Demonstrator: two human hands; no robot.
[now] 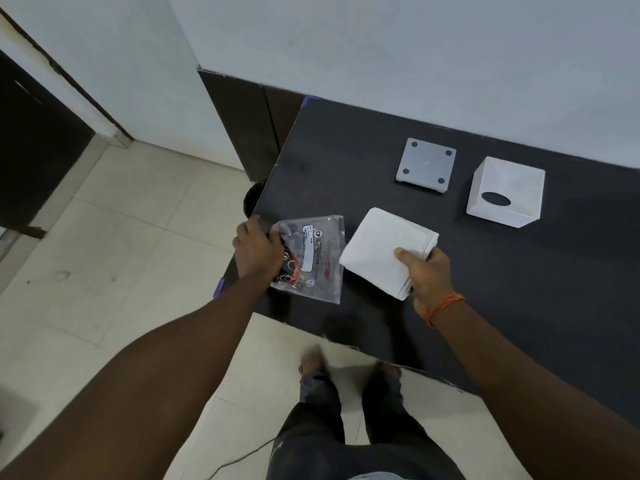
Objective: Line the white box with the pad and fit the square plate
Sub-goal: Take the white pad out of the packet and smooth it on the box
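Two hands are busy on my dark, smooth table [519,306]: the right hand [429,271] pinches a soft, square stack of white pad [384,251], and the left hand [256,251] grips a crinkly clear plastic bag [318,261] at the pad's nine o'clock. I see the flat gray square plate [426,164] with four dark round dots at the pad's twelve o'clock, lying apart from it. At two o'clock sits the white box [505,192], a cube with a dark oval hole.
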